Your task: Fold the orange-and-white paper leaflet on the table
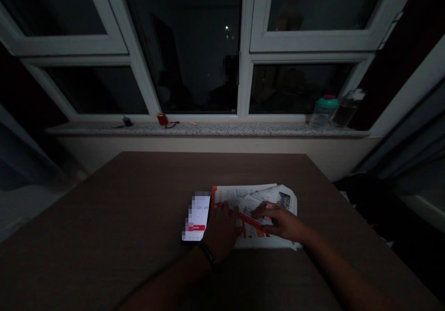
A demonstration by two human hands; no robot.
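Both hands, left (222, 227) and right (283, 220), press loosely curled on creased, red-banded newsprint (267, 242); any grip is unclear. A lit phone (199, 218) sits just beside it on the wood-grained table (139, 199), below a speckled stone sill (215, 129) with bottles (325, 111).

Brown wood-look table (132, 199); lit phone (200, 216) on L side; printed paper sheets (264, 197) just beside it.

A green-lidded bottle (323, 112) that stood beside a clear bottle (346, 109) on the speckled windowsill (215, 129), a small red object (162, 119) that sat farther left, a dark window (198, 47) that rose behind
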